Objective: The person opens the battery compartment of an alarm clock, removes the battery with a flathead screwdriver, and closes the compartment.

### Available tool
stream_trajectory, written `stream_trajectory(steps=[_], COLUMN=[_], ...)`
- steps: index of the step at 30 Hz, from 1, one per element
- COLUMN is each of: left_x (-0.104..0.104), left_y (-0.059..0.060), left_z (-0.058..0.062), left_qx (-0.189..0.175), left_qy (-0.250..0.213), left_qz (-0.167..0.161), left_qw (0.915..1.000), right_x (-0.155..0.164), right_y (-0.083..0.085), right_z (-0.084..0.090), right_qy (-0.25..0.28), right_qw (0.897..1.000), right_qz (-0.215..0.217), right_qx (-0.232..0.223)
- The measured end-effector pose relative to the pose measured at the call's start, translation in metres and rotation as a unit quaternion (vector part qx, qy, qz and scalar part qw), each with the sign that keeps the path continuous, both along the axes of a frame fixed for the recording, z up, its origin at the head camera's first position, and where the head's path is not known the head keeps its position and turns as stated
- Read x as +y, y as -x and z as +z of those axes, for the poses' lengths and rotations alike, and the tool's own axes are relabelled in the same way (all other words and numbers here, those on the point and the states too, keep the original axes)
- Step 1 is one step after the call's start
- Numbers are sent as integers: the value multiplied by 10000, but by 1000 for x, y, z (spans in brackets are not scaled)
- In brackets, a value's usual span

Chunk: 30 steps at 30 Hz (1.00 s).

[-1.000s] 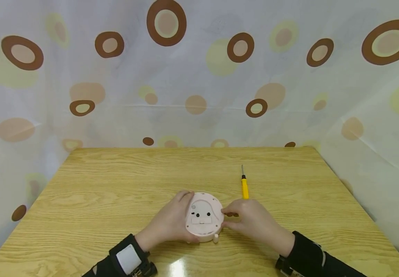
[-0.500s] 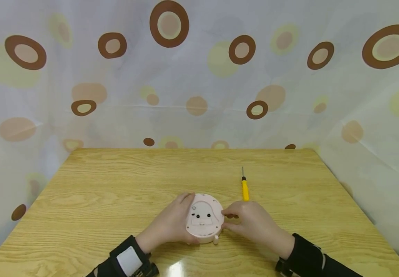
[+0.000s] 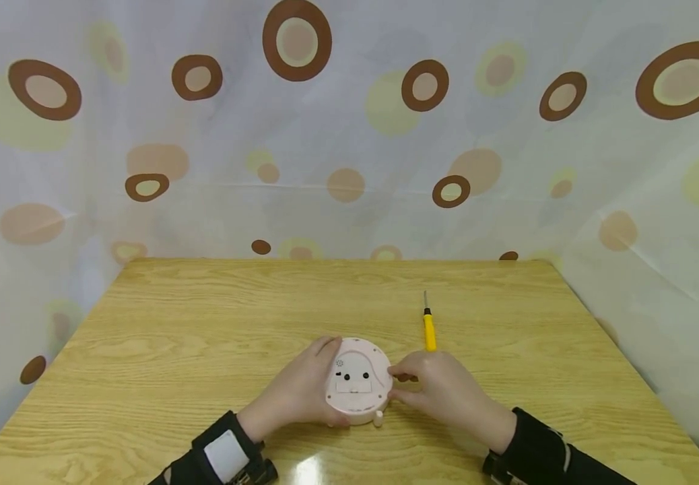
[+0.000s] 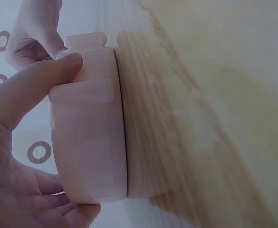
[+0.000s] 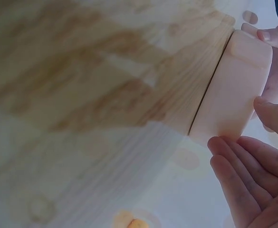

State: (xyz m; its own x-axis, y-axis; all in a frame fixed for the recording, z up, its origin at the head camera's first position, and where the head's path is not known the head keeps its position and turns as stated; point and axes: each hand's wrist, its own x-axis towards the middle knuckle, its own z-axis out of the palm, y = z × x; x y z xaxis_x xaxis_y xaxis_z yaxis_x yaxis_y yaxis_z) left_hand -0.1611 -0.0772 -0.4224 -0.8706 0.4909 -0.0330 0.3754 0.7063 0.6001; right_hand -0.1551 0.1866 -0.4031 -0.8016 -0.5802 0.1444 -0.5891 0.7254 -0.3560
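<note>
A pale pink round alarm clock [image 3: 352, 402] lies face down on the wooden table, its back with two black knobs, a battery cover and speaker holes turned up. My left hand [image 3: 301, 389] grips its left side, thumb near the bottom and fingers near the top; the left wrist view shows the thumb on the clock's side wall [image 4: 89, 147] between two stubby feet. From the right, my right hand [image 3: 443, 385] holds the rim with thumb and fingertips, seen also in the right wrist view against the clock's wall [image 5: 231, 90]. Beyond that hand lies a yellow-handled screwdriver [image 3: 429, 331].
The wood-grain table [image 3: 204, 316] stretches out on both sides of the clock. A curtain [image 3: 343, 128] patterned with brown rings and pale dots encloses the back and sides. Black wrist straps with cameras [image 3: 228, 451] sit on both forearms.
Both hands and the clock keep the same places on the table. The head view shifts only slightly.
</note>
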Motion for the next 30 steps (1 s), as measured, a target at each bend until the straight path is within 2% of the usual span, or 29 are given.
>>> stream_trajectory(steps=[20, 23, 28, 30], left_x=[-1, -1, -1, -1], left_y=[2, 2, 1, 1], left_z=[-1, -2, -3, -3], left_qx=[38, 15, -49, -52], left_qy=[-45, -61, -116, -148], left_qz=[-3, -2, 23, 36], left_qw=[10000, 10000, 9999, 9999], right_x=[0, -2, -9, -15], right_y=[2, 1, -2, -2], right_z=[1, 2, 5, 9], right_qy=[-92, -246, -317, -301], right_qw=[9997, 9982, 9903, 9878], right_qz=[95, 138, 328, 456], right_qx=[215, 531, 1312, 1458])
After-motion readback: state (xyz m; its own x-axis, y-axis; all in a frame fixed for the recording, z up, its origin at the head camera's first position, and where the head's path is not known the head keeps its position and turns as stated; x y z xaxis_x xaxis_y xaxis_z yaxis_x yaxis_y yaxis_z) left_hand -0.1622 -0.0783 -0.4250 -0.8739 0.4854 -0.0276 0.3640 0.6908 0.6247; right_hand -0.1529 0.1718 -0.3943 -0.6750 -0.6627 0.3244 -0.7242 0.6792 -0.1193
